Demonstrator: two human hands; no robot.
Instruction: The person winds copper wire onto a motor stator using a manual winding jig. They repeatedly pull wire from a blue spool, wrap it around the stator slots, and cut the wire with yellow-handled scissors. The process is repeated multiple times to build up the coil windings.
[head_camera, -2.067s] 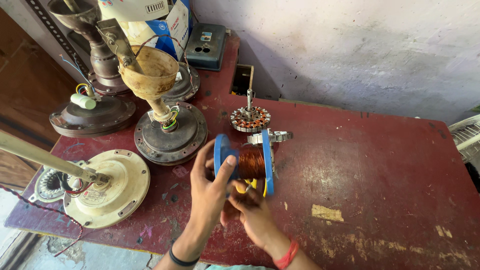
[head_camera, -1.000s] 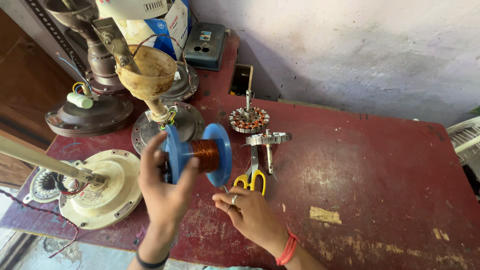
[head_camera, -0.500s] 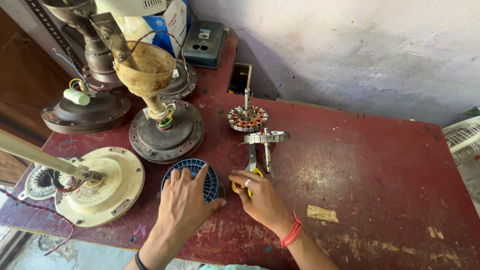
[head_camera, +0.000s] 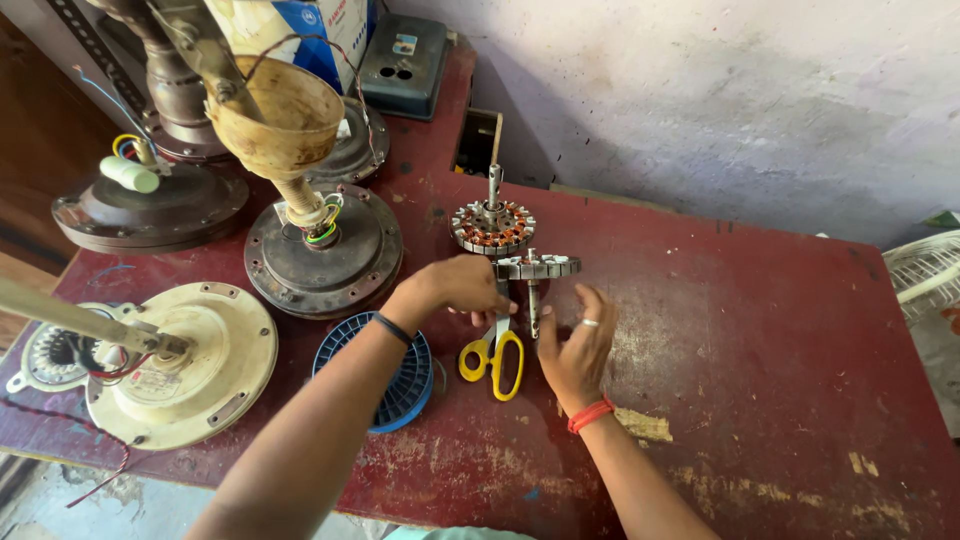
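the left hand (head_camera: 455, 285) reaches over the yellow-handled scissors (head_camera: 493, 352), fingers curled by the bare stator (head_camera: 537, 268) standing on the red surface (head_camera: 760, 330); its grip is unclear. the right hand (head_camera: 578, 345), spread, hovers beside. steady the shaft before lifting.

The left hand (head_camera: 455, 285) hides the scissors' (head_camera: 492, 358) blades. The left forearm covers part of the blue spool (head_camera: 400, 385). The white fan guard (head_camera: 925, 275) is cut off at the right edge.
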